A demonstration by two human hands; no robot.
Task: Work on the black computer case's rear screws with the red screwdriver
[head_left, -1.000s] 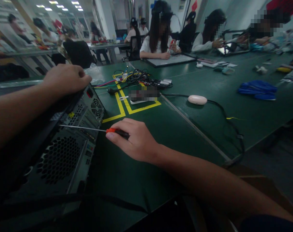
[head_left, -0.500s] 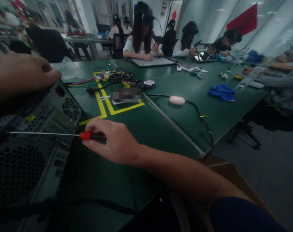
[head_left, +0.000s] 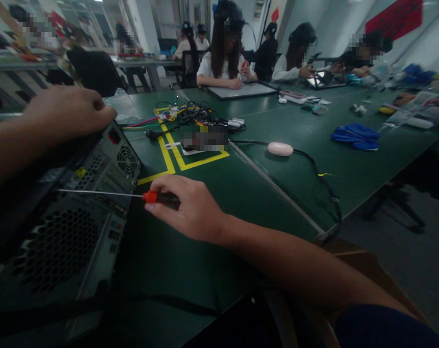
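Observation:
A computer case stands at the left, its back with a fan grille, ports and vent holes facing right. My left hand lies over its top edge, with the fingers curled down onto the case. My right hand is closed around the dark handle of a screwdriver with an orange collar. The long thin shaft points left across the back of the case. I cannot tell whether its tip touches anything.
Beyond the case lie tangled cables inside yellow tape on the green table. A black cord with a pink oval piece runs right. A blue bundle lies farther off. Several people sit around the tables.
The view has swung left, so the case, hands and table appear farther right. The left hand stays on the case and the right still holds the screwdriver.

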